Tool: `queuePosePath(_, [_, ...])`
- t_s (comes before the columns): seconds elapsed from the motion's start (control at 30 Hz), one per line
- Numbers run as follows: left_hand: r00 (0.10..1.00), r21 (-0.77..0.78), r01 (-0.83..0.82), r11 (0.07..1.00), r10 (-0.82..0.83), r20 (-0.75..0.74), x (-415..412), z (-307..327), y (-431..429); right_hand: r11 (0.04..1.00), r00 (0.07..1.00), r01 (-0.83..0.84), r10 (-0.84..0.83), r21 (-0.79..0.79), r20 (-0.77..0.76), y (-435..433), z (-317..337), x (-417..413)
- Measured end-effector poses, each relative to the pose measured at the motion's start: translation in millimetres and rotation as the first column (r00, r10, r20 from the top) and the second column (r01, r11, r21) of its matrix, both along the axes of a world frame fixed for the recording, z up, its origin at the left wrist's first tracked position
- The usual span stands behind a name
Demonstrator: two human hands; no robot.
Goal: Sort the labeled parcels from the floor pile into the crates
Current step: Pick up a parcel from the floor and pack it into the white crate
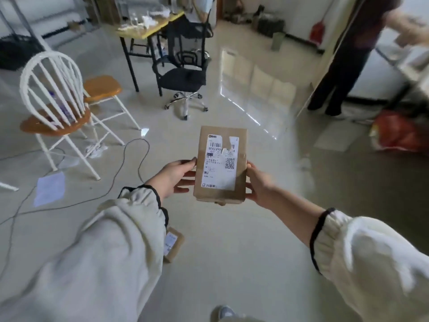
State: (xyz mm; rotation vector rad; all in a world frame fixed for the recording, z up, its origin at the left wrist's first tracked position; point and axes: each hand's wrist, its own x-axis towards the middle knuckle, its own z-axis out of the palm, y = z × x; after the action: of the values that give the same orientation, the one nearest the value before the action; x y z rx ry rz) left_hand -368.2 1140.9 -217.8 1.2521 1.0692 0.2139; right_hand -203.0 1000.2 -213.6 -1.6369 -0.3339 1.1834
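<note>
A flat brown cardboard parcel (pixel 220 194) with a white shipping label, partly torn near the top, is held up in front of me with the label facing me. My left hand (pixel 176 176) grips its left edge, thumb on the front and fingers behind. My right hand (pixel 257 184) grips its right edge the same way. A second small labeled parcel (pixel 174 244) lies on the floor below, partly hidden behind my left sleeve. No crate is in view.
A white spindle chair (pixel 55 98) and a stool stand at left, with cables and a paper sheet (pixel 50 189) on the floor. A black office chair (pixel 183 73) and a table are ahead. A person (pixel 343 66) stands at right near a red bag (pixel 397 133).
</note>
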Motion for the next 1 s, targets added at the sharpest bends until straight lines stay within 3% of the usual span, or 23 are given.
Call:
queuePosePath(0.2, [0.959, 0.055, 0.278, 0.959, -0.28, 0.033, 82, 32, -51, 0.965, 0.966, 0.26, -0.26, 0.032, -0.009, -90, 30, 42])
queuePosePath(0.4, [0.83, 0.08, 0.553, 0.829, -0.557, 0.027, 180, 46, -148, 0.841, 0.842, 0.539, -0.539, 0.045, -0.011, -220, 53, 78])
queuePosePath(0.63, [0.524, 0.111, 0.843, 0.527, -0.85, 0.058, 305, 63, -374, 0.537, 0.537, 0.839, -0.843, 0.089, 0.021, -445, 73, 113])
queuePosePath(1.0, [0.132, 0.053, 0.989, 0.136, -0.988, 0.078, 413, 49, -764, 0.011, 0.01, 0.999, -1.0, 0.034, 0.004, -797, 51, 121])
